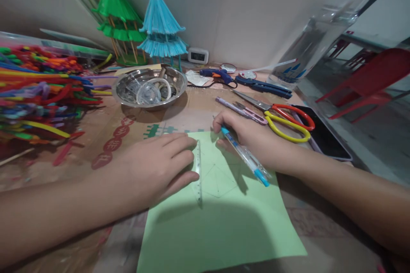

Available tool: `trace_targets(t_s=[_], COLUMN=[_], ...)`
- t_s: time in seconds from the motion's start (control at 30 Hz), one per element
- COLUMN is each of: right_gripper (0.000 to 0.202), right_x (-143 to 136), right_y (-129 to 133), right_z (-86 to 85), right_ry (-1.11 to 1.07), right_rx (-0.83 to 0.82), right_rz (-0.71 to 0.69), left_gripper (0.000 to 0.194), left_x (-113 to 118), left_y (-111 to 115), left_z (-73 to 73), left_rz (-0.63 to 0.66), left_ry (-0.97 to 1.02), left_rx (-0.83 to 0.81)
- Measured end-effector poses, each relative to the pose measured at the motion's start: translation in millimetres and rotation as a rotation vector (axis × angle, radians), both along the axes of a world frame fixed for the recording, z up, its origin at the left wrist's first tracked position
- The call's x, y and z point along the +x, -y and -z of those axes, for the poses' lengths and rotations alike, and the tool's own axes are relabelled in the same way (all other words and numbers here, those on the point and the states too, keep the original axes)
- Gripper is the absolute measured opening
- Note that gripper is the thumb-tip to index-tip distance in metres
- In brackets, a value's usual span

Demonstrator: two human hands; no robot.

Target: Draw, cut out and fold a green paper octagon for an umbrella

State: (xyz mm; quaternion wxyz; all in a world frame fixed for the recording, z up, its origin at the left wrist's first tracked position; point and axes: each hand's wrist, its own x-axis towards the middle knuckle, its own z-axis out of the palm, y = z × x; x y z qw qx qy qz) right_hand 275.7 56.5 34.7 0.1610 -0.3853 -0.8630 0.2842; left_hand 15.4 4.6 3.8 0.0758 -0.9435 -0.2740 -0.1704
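A sheet of light green paper point(221, 230) lies before me, with a faint pentagon-like figure and lines drawn on it. My left hand point(160, 164) rests palm down at its left side, fingers and thumb pressing a clear marked ruler point(199, 170) onto the sheet. Part of the ruler is hidden under those fingers. In my right hand point(238, 130) is a blue and clear mechanical pencil point(243, 155), pinched near its lower end. Its tip points away from me, around the paper's far edge; whether it touches anything I cannot tell.
Right of the sheet lie scissors point(288, 119), a purple pen point(233, 108) and a phone point(326, 136). Behind are a metal bowl point(120, 94), a glue gun point(218, 75), and green point(115, 4) and blue point(163, 17) pavilion models. Pipe cleaners point(38, 94) pile up at left.
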Motion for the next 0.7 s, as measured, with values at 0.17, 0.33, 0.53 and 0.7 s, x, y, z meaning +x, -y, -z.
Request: trace_targets(t_s=[0.17,0.33,0.53,0.7], right_gripper=[0.022,0.029,0.024,0.015], right_x=[0.1,6.1,10.7,16.2], right_y=[-11.0,-13.4,-12.7,-22.6], right_z=[10.2,15.1,5.0,7.9], right_ry=[-0.105,-0.050,0.050,0.044], right_rx=[0.036,0.061,0.018,-0.003], right_rz=[0.171,0.234,0.132,0.166], left_gripper=[0.038,0.023,0.044,0.022], left_x=[-2.6,-7.9,-17.5,-15.6], left_y=[-2.9,-4.8,-8.6,-13.8], left_z=[2.8,7.1,8.4,-1.8], left_rz=[-0.046,-0.081,-0.087,-0.135], left_ry=[-0.020,0.002,0.046,0.023], left_rx=[-0.010,-0.070,-0.159,-0.146])
